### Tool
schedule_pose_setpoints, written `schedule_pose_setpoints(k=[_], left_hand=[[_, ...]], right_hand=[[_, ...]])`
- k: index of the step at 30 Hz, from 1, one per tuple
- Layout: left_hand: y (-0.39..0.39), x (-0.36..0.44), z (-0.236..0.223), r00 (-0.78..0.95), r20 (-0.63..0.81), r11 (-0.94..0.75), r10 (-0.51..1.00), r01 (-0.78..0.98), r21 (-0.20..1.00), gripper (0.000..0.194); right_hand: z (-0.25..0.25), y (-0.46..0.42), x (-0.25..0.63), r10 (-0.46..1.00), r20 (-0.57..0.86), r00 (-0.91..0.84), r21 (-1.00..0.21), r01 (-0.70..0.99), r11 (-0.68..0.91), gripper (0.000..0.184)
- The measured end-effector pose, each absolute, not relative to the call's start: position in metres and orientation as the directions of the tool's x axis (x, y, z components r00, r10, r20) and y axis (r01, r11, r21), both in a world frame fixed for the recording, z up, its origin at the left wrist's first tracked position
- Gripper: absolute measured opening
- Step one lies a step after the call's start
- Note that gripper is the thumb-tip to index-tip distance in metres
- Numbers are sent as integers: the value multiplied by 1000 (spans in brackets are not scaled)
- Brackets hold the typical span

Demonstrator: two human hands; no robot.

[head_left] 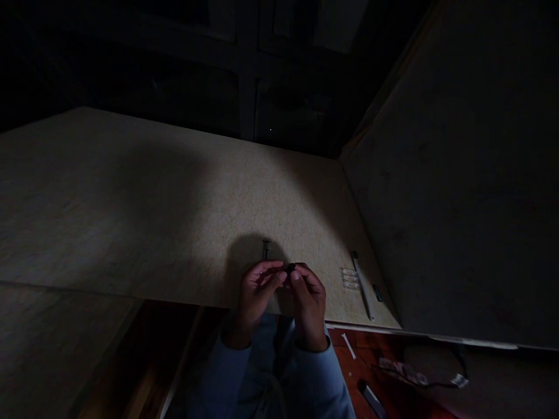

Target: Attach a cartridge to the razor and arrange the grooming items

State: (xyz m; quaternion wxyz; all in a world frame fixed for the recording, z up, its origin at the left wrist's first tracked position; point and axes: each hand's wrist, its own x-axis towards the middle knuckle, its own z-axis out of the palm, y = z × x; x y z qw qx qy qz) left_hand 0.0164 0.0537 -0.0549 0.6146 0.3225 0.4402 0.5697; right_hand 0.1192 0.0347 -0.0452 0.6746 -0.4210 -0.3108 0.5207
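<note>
Both hands meet over the near edge of the table, fingertips pinched around a small black piece (pixel 290 268) whose kind I cannot make out in the dim light. My left hand (pixel 257 291) grips it from the left with thumb and fingers. From the other side my right hand (pixel 309 299) holds it between thumb and forefinger. Just beyond my left fingers, a small dark object with a crossbar top (pixel 266 249) is on the table, its lower end hidden by the hand.
On the table's right lie a clear plastic case (pixel 350 279), a long pale pen-like tool (pixel 363 286) and a small dark green item (pixel 378 293). A wall (pixel 458 203) rises at the right. Below, the reddish floor (pixel 356 372) holds a white strip (pixel 349 345) and a cable (pixel 441 384).
</note>
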Motion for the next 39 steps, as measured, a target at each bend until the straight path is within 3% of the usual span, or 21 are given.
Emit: schedule_pose_setpoints(k=[6,10,16,23,28,34,39], left_hand=[[56,-10,-50,58,-34,45,998,-204,978,17],[56,-22,-40,150,26,-20,988,-36,999,8],[57,-23,-37,181,-49,69,982,-109,992,15],[53,-6,-47,176,-140,194,974,-338,921,31],[48,8,-55,192,-177,251,965,-484,838,42],[45,11,-54,229,-249,335,941,-538,773,48],[42,15,-44,206,-262,331,943,-499,801,49]], right_hand=[[-47,31,135,983,-184,-12,-804,-573,-157,43],[-49,28,145,963,-243,-117,-818,-509,-269,39],[-54,26,155,948,-223,-225,-836,-456,-305,38],[-57,21,158,980,-70,-187,-887,-438,-147,45],[-45,19,160,991,57,-123,-949,-314,15,40],[-32,19,162,973,206,-103,-970,-152,189,41],[-32,19,162,962,265,-58,-964,-47,263,37]])
